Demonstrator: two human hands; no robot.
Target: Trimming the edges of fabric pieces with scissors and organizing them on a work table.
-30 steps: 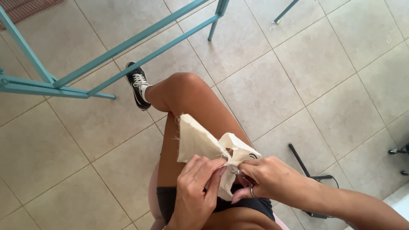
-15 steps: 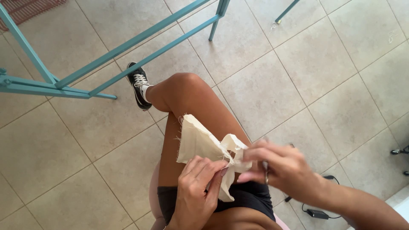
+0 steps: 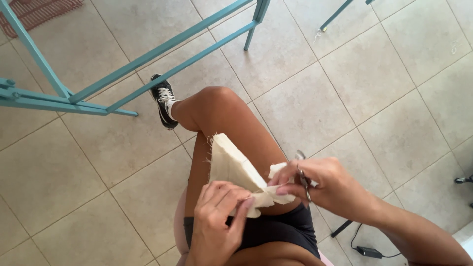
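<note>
**Close to the skin: small scissors meet a scrap of cloth on a bare thigh**

Seen from above, a seated person works on a piece of cream cloth [image 3: 231, 165] draped over one bare thigh [image 3: 231, 123], with frayed threads showing along its edge at about ten o'clock. The left hand [image 3: 217, 216], at six o'clock from the cloth, is closed on the fabric's near end, fingertips pinching it. The right hand [image 3: 315, 184], at three o'clock, is closed around small metal scissors [image 3: 301, 172] and also touches a bunched fold of the cloth. Both hands meet at that fold. Whether the blades are open cannot be told, since fingers cover most of them.

The risks, as a judgement: the scissor tips sit just beside the pinching fingertips of the other hand, so a slip could nick a finger. The cloth rests directly on skin, so a downward point could prick the leg. The bunched fold may hide a second layer, and a snip could cut through more fabric than meant. The frayed edge could unravel further if tugged.

Beyond the knee, at eleven o'clock, a black sneaker [image 3: 163, 100] rests on pale floor tiles [image 3: 374, 79] beside a teal metal frame [image 3: 162, 47]. A black power adapter [image 3: 368, 251] lies at five o'clock.
</note>
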